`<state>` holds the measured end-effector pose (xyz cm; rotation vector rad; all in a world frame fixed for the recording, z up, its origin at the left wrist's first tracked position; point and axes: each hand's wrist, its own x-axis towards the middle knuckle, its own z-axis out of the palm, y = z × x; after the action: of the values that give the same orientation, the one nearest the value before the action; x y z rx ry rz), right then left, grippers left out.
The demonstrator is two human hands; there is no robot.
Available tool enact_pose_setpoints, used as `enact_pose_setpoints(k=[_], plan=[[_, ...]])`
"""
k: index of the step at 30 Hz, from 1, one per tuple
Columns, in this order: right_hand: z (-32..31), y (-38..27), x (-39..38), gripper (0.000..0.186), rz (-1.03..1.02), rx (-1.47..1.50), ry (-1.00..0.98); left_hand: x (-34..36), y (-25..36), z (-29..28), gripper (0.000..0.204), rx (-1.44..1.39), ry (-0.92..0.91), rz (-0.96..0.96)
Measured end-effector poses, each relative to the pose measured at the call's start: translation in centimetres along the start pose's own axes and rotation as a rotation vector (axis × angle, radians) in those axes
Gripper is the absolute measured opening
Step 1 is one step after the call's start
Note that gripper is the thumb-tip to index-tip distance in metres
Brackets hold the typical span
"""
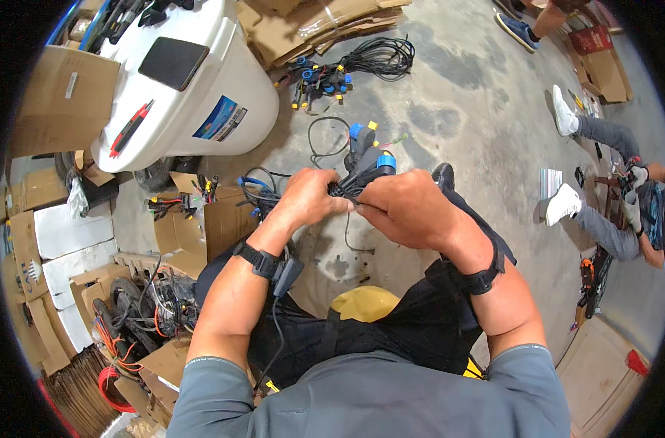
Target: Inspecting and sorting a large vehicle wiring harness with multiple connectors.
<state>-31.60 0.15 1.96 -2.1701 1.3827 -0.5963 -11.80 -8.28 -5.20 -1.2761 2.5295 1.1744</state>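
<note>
Your left hand (309,197), right hand (411,208) pinching black cable bundle (353,184), fingers nearly closed; blue-capped connector (386,163) just ahead of right fingers.

Cables (356,179): black, we see
Connectors (357,132): blue and yellow
Tub (254,95): white
Pen (131,130): red and black
Our shirt (369,394): grey
Floor (486,124): mottled grey
</note>
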Motion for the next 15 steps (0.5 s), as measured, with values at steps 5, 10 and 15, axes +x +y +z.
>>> enact_pose_setpoints(k=[5,10,15], plan=[[1.4,-1.0,-0.5,0.017,-0.016,0.070,-0.018,0.2,-0.1,0.2,0.043,0.006,0.078,0.022],[1.8,-1.9,-0.8,0.011,0.026,0.250,-0.065,0.2,0.2,0.0,0.045,-0.060,0.051,-0.023],[0.8,-1.4,-0.2,0.016,0.098,0.435,-0.015,0.2,-0.7,1.5,0.041,0.038,0.174,0.104]])
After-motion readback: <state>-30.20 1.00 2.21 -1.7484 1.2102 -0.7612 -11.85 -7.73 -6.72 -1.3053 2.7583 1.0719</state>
